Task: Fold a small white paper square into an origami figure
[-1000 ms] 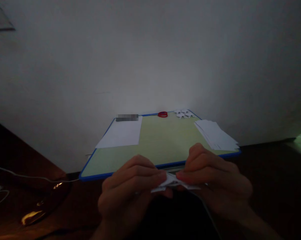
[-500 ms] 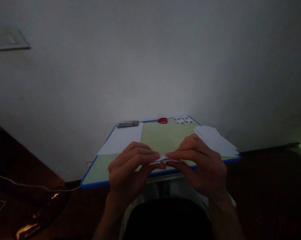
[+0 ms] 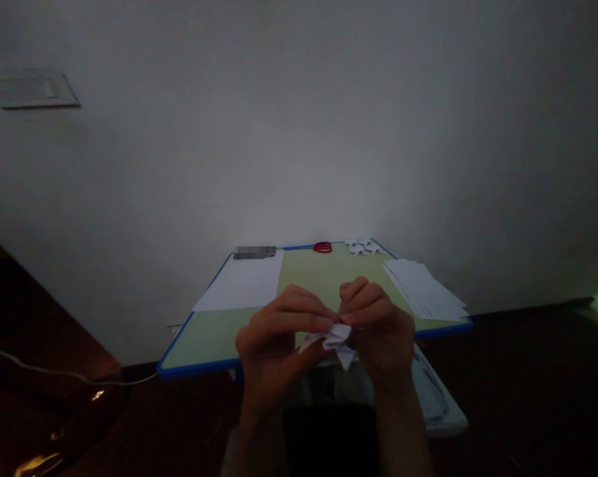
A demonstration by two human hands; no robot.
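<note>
A small folded piece of white paper (image 3: 336,340) is pinched between both my hands, held in the air over the near edge of a green board. My left hand (image 3: 277,340) has its fingers curled, fingertips pressed on the paper's left side. My right hand (image 3: 378,325) is closed in a tight pinch on the paper's right side. The two hands nearly touch.
The green board with a blue rim (image 3: 194,368) carries a white sheet (image 3: 244,285) at left, a stack of white paper strips (image 3: 425,290) at right, a red band (image 3: 322,247), several small folded paper pieces (image 3: 362,246) and a dark bar (image 3: 254,252) at the back. A white cable (image 3: 55,372) runs at left.
My hands have drawn closer together and risen in the picture. The paper, held flat before, now looks bunched, with a corner hanging down.
</note>
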